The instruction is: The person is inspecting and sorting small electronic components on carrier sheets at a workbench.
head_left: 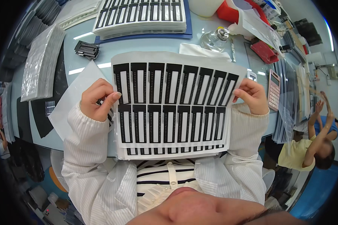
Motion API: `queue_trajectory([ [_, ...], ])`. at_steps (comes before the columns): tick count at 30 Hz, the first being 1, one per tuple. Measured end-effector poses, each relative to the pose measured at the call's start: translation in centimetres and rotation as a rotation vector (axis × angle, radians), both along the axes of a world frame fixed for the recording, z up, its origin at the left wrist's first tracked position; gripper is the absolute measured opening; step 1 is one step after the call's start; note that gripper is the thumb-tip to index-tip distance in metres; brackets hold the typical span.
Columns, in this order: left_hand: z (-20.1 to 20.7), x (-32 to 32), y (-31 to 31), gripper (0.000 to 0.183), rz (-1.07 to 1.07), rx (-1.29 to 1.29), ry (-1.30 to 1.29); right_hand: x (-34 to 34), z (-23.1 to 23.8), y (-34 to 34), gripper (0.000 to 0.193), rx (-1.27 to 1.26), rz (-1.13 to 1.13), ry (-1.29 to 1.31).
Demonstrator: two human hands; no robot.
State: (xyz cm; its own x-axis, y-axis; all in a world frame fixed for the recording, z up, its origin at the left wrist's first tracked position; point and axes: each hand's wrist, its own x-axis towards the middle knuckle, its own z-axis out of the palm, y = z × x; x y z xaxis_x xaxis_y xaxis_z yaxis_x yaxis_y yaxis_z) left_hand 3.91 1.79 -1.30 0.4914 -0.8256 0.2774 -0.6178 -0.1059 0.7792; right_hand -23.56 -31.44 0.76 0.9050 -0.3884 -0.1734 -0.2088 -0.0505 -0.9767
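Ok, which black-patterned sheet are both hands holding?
The near, top sheet before the chest: the left hand and right hand grip its sides. The far stack lies untouched on a blue board.

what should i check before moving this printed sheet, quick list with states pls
1. Left hand at the sheet's left edge: ok, thumb on top.
2. Right hand at the right edge: ok, holding it.
3. Printed sheet aligned with the sheets underneath: not ok, they show past its lower edge.
4. Glass bottle clear of the sheet: ok, beyond its upper edge.
5. Sheet's underside clean: cannot tell, hidden.
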Motion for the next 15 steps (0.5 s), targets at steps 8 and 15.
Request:
queue_trajectory([
  [8,1.4,-0.8,1.1,0.024,-0.062,-0.06,0.005,-0.8,0.0,0.3,0.009,-0.043,-0.048,-0.139],
  [15,3.0,-1.3,1.6,0.029,-0.051,-0.003,0.045,-0.7,-0.4,0.2,0.011,-0.058,-0.05,-0.136],
])
